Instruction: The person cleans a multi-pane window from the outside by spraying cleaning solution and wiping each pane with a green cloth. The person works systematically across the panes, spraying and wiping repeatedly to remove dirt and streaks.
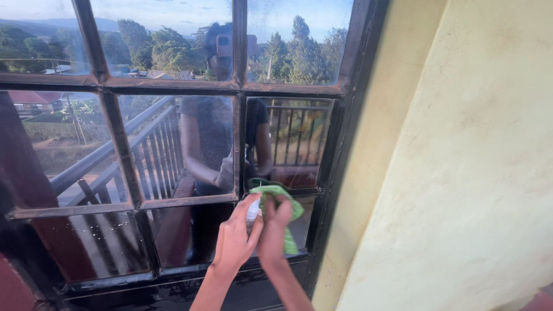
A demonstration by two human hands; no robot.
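Note:
My left hand (235, 239) is wrapped around a small white spray bottle (252, 212), its top showing between thumb and fingers. My right hand (275, 230) is right beside it, gripping a green cloth (291, 207) that presses against the lower right pane of the window (276, 144). The two hands touch each other in front of the dark metal window frame (129, 173). The glass reflects a person standing on a balcony.
The window has several panes split by dark rusty bars. A wet dark sill (173, 288) runs below it. A pale yellow plastered wall (461, 173) fills the right side. Trees, roofs and a railing are mirrored in the glass.

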